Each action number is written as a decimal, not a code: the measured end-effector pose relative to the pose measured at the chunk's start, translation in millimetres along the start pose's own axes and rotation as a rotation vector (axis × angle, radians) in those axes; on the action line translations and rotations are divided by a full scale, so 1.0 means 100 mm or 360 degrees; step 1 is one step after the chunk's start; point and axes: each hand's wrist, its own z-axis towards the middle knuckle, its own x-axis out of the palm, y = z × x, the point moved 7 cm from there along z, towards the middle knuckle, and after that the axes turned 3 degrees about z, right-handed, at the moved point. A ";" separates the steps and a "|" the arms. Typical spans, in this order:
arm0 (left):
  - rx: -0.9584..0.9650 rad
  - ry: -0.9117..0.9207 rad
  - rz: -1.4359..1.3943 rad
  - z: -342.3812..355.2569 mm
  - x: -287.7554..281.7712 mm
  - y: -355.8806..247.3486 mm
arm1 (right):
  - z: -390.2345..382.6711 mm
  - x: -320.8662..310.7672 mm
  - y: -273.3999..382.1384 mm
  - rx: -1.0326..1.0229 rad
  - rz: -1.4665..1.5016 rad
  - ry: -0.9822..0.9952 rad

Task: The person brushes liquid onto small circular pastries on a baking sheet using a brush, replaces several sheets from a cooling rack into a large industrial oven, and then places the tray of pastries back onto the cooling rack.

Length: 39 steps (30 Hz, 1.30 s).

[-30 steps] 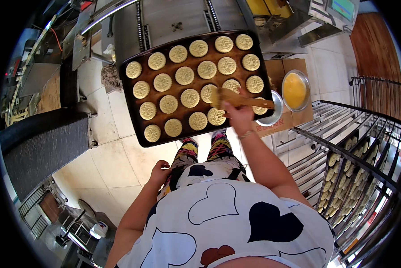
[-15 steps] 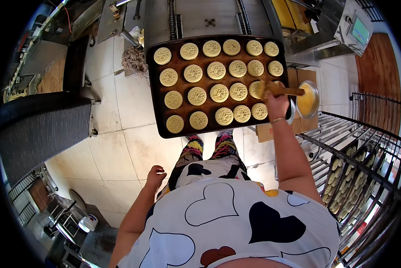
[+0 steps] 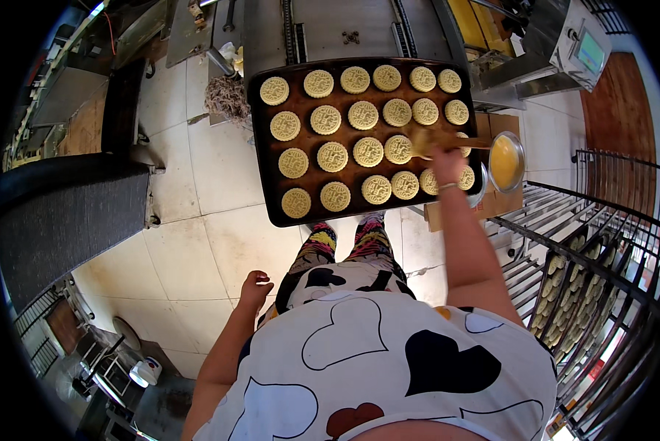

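Observation:
A dark baking tray (image 3: 314, 180) holds rows of round, pale yellow mooncakes (image 3: 363, 115) with embossed patterned tops. In my right hand (image 3: 447, 166) is a wooden-handled pastry brush (image 3: 422, 140), blurred by motion. Its bristles are over a mooncake in the third row, toward the tray's right side, partly hiding it. My right hand and wrist cover parts of nearby mooncakes. Just beyond the tray's right edge stands a metal bowl (image 3: 519, 163) of yellow liquid, which looks like egg wash. Low at my left side hangs my left hand (image 3: 255, 289), empty, its fingers loosely bent and apart.
The tray rests at the front of a metal machine (image 3: 344, 18). A cardboard box (image 3: 444, 217) sits beneath the bowl. At right stands a metal rack (image 3: 565, 202) with loaded trays; a screen panel (image 3: 590, 53) is behind. A dark-covered stand (image 3: 72, 213) is at left.
My right hand and the brush have moved slightly left over the tray, uncovering mooncakes at its right edge. The tray appears shifted slightly right in view. My left hand stays put.

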 end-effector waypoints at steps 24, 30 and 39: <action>0.0083 0.0057 0.0221 0.06 0.14 -0.17 | -0.76 -0.60 -0.49 -0.0096 0.0377 -0.0071; 0.0083 -0.0015 0.0207 0.11 0.11 -0.29 | -1.66 0.15 0.43 -0.0258 0.1008 0.0498; 0.0023 -0.0004 0.0085 -0.01 0.19 -0.30 | 0.02 -1.19 -1.30 0.0051 0.0451 -0.0103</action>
